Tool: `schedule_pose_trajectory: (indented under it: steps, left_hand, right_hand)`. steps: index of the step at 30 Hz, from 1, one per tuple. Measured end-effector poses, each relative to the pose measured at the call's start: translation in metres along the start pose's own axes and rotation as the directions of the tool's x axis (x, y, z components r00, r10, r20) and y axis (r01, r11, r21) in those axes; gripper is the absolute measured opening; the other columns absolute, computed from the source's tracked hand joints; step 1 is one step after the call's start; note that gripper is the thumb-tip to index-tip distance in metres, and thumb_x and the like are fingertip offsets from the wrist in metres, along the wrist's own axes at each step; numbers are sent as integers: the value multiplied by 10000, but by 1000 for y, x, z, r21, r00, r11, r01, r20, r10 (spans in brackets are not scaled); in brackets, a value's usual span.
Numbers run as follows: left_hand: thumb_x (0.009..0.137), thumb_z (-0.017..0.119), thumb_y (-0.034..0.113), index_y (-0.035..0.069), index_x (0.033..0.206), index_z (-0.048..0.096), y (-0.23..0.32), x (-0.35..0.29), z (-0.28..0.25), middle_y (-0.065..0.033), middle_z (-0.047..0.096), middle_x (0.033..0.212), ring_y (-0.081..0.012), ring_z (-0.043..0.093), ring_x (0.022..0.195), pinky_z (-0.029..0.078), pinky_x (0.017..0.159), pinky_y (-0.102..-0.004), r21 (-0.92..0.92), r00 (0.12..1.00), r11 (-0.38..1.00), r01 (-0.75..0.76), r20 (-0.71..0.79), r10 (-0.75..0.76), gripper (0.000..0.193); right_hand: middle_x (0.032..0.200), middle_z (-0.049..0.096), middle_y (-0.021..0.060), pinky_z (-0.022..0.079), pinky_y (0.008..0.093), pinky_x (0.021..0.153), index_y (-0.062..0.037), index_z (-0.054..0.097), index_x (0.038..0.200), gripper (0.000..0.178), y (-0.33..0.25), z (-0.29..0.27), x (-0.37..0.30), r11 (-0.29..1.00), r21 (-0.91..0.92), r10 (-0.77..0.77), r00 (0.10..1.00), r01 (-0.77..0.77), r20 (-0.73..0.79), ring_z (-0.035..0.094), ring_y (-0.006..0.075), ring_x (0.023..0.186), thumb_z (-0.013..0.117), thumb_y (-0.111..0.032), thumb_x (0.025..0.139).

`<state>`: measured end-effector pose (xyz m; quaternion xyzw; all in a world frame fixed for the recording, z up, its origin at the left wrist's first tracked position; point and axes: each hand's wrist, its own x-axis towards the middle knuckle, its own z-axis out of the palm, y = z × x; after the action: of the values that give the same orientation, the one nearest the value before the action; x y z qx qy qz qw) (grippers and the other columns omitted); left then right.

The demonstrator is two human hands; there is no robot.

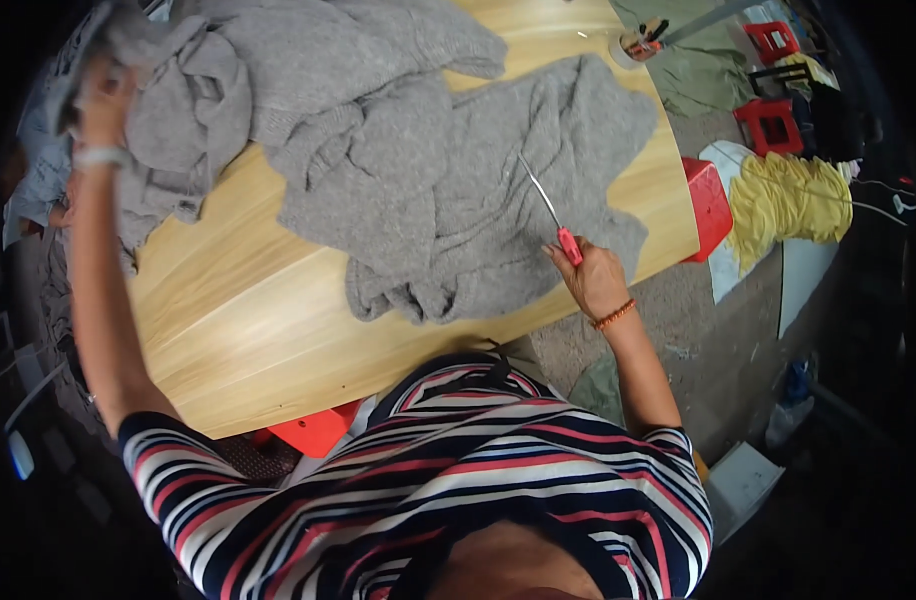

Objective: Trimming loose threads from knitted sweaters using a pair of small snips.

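My right hand (598, 280) is closed round the red handle of a slim tool (548, 200) with a long, thin, pointed metal blade. Its exact kind is not clear. The tip points away from me, above a grey knitted garment (408, 190) spread in folds on the table. At the far left, my left hand (108, 95) is stretched out among more grey knitwear (193, 100). Motion smears its fingers, so their grip does not show. Another grey knitted piece (358, 40) lies along the far side, overlapping the spread garment.
The wooden table (248, 300) fills the middle. A cup of tools (633, 48) stands at its far right corner. Red stools (708, 210) and yellow cloth (788, 205) are to the right. Another person's hand (58, 215) shows at the left edge.
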<state>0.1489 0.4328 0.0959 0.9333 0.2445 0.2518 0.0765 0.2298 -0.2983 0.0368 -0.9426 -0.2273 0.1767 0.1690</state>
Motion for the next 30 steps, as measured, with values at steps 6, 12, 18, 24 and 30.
schedule_pose_trajectory:
  steps: [6,12,18,24,30]
  left_hand:
    - [759,822,331,17,1189,628,255,-342,102,-188,648,1141,-345,583,1117,460,966,-438,-476,821,850,226,563,96,567]
    - [675,813,238,78,1215,609,403,-416,96,-141,589,1184,-341,512,1177,371,1018,-474,-440,775,872,-215,466,426,599]
    - [675,763,55,62,1157,638,424,-452,142,-114,633,1182,-310,558,1174,403,1022,-419,-503,696,835,223,682,225,498]
    - [769,800,-19,16,1223,612,446,-458,133,-27,660,1018,-108,614,919,505,818,-256,-595,611,206,777,792,-15,492]
    - [817,780,52,0,1149,642,407,-506,169,23,653,806,-43,512,671,420,605,-209,-430,470,195,881,843,-263,364]
  right_hand:
    - [685,640,272,522,495,638,12,689,698,620,31,4,-7,981,-175,92,995,-86,29,645,452,699,668,-590,842]
    - [518,497,130,432,361,527,37,616,668,538,71,14,10,971,167,162,985,-170,59,478,171,504,738,-457,845]
    - [547,486,162,435,397,555,37,579,705,434,121,13,1,954,298,-33,999,32,-3,481,234,508,740,-335,859]
    - [893,588,236,512,492,696,0,584,896,220,165,-1,-37,996,-41,-88,993,85,-82,623,443,846,717,-158,820]
    - [1132,524,227,527,503,754,-27,540,1113,369,162,-21,-63,996,-63,-68,997,70,33,610,453,893,713,-135,804]
